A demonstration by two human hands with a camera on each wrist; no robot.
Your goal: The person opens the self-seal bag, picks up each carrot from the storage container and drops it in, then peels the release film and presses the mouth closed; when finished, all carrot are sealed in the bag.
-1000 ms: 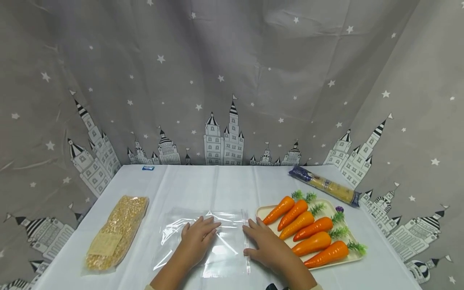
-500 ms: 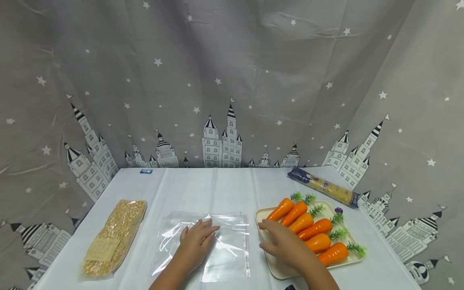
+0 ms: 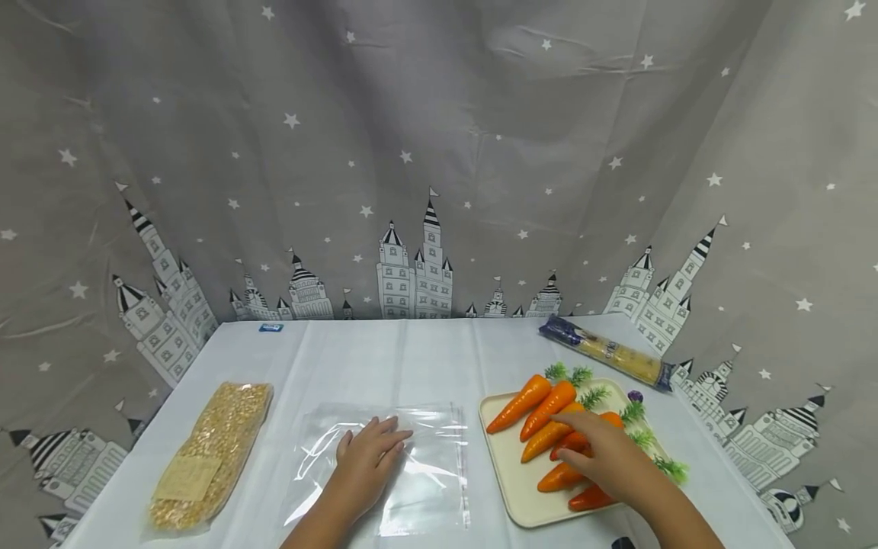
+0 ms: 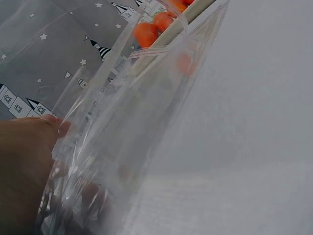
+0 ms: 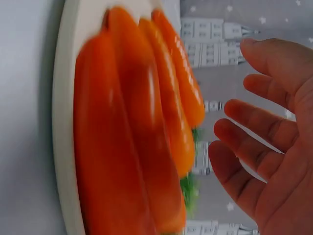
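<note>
In the head view my left hand (image 3: pixel 366 465) rests on a clear plastic bag (image 3: pixel 432 492) lying on the white table, its fingers spread and relaxed. The left wrist view shows the clear film (image 4: pixel 146 122) of the bag beside that hand. My right hand (image 3: pixel 610 454) is over a cream tray (image 3: pixel 517 496) of several orange carrots (image 3: pixel 521 404) with green tops, and covers part of them. From the right wrist, the fingers are loosely bent and apart, with nothing between them, beside the carrots (image 5: pixel 110 137).
A long bag of yellow grains (image 3: pixel 219 450) with a paper label lies at the left. At the back right is a pack of spaghetti (image 3: pixel 610 352). A small blue packet (image 3: pixel 270 328) sits near the back left edge. A grey castle-print curtain (image 3: pixel 439 152) hangs behind.
My right hand has moved from the bag's right edge rightward over the carrots on the tray. The left hand has stayed on the bag. The head view has shifted slightly.
</note>
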